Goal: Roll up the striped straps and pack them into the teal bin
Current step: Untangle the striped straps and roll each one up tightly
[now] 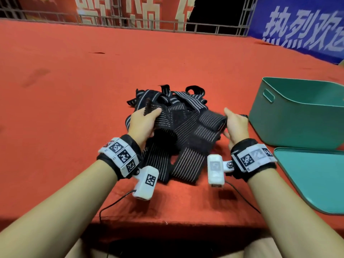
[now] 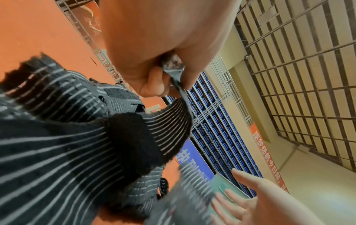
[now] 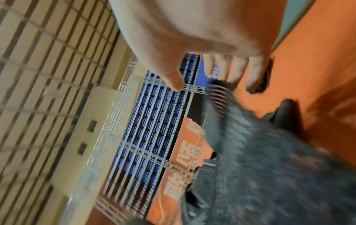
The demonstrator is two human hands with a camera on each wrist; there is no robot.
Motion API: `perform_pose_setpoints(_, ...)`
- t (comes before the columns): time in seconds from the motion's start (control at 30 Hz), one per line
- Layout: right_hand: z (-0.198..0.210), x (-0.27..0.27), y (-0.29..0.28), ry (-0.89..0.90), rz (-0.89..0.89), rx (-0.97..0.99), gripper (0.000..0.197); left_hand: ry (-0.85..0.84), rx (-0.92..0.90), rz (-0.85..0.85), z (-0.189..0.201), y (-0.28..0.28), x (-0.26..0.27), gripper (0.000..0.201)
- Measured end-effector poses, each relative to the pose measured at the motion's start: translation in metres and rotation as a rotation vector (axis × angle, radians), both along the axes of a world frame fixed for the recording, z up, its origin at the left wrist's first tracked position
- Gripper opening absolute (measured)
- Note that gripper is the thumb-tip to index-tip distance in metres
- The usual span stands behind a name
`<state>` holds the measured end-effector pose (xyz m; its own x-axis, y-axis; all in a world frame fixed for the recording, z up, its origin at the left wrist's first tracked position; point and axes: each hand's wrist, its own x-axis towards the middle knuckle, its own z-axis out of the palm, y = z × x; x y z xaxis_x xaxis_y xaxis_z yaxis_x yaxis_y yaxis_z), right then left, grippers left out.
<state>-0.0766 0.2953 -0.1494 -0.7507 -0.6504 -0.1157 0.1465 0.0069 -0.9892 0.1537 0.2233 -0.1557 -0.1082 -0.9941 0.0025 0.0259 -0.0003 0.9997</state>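
White Chinese characters run across the blue banner [image 1: 305, 32] on the far right; "热烈欢" can be read before the frame cuts it off. The red banner [image 1: 119, 12] behind the metal railing [image 1: 130, 25] carries large white characters too, cropped too hard to read. Black-and-white square code tags cover the white wrist bands [image 1: 121, 155].

The pile of striped straps [image 1: 178, 131], black with thin pale stripes, lies on the red felt-covered table [image 1: 93, 71], just left of the teal bin [image 1: 297, 112]. The bin stands upright and open, and its teal lid [image 1: 316, 179] lies flat in front of it, nearer the person.

The left hand [image 1: 143, 121] grips one strap end at the left of the pile, thumb and curled fingers pinching the fabric. The right hand [image 1: 235, 123] is between pile and bin, fingers fairly straight and loosely spread against the pile's right edge, gripping nothing that can be seen.

Beyond the railing are rows of blue seats [image 2: 221, 137] and a barred wall.
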Motion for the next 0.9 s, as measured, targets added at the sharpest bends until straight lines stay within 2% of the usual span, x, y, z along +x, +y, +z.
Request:
perform_pose_setpoints(0.07, -0.013, -0.004, 0.001, 0.321, -0.084, 0.067, 0.037, 0.030, 0.023, 0.003, 0.003, 0.002, 0.000, 0.003)
perform_pose_setpoints(0.1, -0.017, 0.001, 0.005, 0.511, -0.048, 0.053, 0.034, 0.049, 0.028, 0.015, 0.005, 0.002, -0.001, 0.004)
perform_pose_setpoints(0.17, -0.023, 0.015, 0.013, 0.820, 0.220, 0.017, 0.017, 0.064, 0.006, 0.025, 0.010, 0.003, -0.003, 0.009)
perform_pose_setpoints(0.23, -0.023, 0.032, 0.021, 0.895, 0.687, 0.100, 0.013, 0.065, -0.038, 0.018, 0.015, 0.006, -0.006, 0.016)
perform_pose_setpoints(0.27, -0.024, 0.041, 0.023, 0.968, 0.906, 0.225, 0.022, 0.065, -0.063, 0.015, 0.015, 0.008, -0.007, 0.018)
perform_pose_setpoints(0.3, -0.024, 0.051, 0.024, 1.123, 1.071, 0.380, 0.036, 0.072, -0.089, 0.013, 0.015, 0.009, -0.007, 0.019)
perform_pose_setpoints(0.33, -0.027, 0.061, 0.024, 1.324, 1.163, 0.538, 0.052, 0.081, -0.115, 0.011, 0.014, 0.010, -0.007, 0.020)
perform_pose_setpoints(0.37, -0.032, 0.068, 0.023, 1.513, 1.180, 0.645, 0.065, 0.094, -0.137, 0.010, 0.012, 0.010, -0.007, 0.025)
perform_pose_setpoints(0.43, -0.038, 0.078, 0.020, 1.693, 1.126, 0.678, 0.073, 0.106, -0.146, 0.004, 0.008, 0.010, -0.005, 0.029)
perform_pose_setpoints(0.47, -0.039, 0.080, 0.019, 1.703, 1.112, 0.649, 0.068, 0.117, -0.142, 0.006, 0.008, 0.011, -0.005, 0.023)
perform_pose_setpoints(0.53, -0.036, 0.080, 0.018, 1.647, 1.086, 0.570, 0.043, 0.150, -0.115, 0.022, 0.010, 0.011, -0.003, 0.012)
perform_pose_setpoints(0.6, -0.029, 0.075, 0.019, 1.585, 1.002, 0.503, 0.024, 0.218, -0.060, 0.045, 0.014, 0.010, -0.002, 0.023)
perform_pose_setpoints(0.67, -0.018, 0.068, 0.020, 1.535, 0.884, 0.454, 0.023, 0.310, 0.003, 0.030, 0.022, 0.011, -0.001, 0.032)
perform_pose_setpoints(0.8, 0.011, 0.056, 0.023, 1.528, 0.524, 0.254, 0.023, 0.488, 0.069, -0.152, 0.047, 0.021, -0.003, 0.039)
perform_pose_setpoints(0.9, 0.032, 0.048, 0.022, 1.185, 0.300, -0.057, 0.026, 0.483, 0.069, -0.320, 0.080, 0.030, -0.004, 0.033)
